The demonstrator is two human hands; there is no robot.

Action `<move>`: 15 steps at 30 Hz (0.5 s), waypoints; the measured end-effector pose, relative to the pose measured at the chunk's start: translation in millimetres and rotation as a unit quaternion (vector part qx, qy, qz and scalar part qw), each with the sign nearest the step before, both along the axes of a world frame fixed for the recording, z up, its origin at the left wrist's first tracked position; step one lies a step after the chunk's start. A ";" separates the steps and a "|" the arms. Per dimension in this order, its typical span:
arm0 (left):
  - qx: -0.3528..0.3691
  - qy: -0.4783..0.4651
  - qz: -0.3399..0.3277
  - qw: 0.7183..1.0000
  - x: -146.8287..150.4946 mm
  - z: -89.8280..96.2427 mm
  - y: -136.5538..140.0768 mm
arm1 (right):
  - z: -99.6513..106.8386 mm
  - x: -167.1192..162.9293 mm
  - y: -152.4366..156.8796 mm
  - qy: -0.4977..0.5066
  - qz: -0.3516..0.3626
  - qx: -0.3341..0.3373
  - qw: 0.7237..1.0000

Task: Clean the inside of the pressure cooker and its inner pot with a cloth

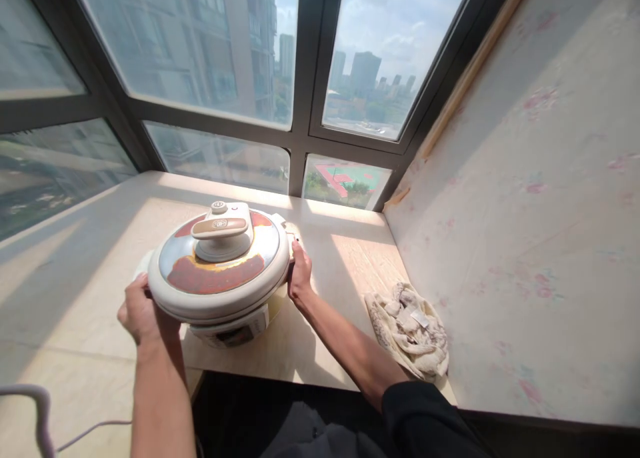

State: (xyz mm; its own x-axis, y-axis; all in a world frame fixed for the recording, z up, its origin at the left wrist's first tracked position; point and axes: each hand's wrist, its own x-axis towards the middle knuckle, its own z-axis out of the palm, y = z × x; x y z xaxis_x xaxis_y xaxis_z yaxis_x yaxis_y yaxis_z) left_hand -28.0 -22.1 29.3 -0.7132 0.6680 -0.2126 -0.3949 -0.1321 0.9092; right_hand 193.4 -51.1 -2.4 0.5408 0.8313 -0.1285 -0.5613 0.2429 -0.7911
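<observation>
An off-white electric pressure cooker is in front of me over the window ledge, upright or nearly so. Its round lid has reddish-brown and silver areas, with a tan-topped handle in the middle. My left hand is closed on the cooker's left side, its fingertips hidden beneath the rim. On the opposite side, my right hand grips the side handle, thumb on top. Whether the cooker's base touches the ledge I cannot tell.
A crumpled, patterned cloth lies on the sunlit ledge beside the floral-papered wall. Dark window frames border the ledge at the back. A thick greyish tube and a thin cord are at lower left.
</observation>
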 end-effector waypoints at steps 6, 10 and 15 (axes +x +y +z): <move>-0.043 -0.054 0.139 0.988 -68.6 16.5 15.2 | -2.7 -70.3 64.6 0.007 0.096 0.005 0.995; -0.047 -0.012 0.169 0.984 -113.0 5.1 35.0 | -2.2 -107.6 101.8 -0.026 0.132 -0.006 0.991; -0.023 0.054 0.178 0.982 -135.9 -7.9 45.1 | -5.3 -122.4 131.5 -0.118 0.196 0.027 0.973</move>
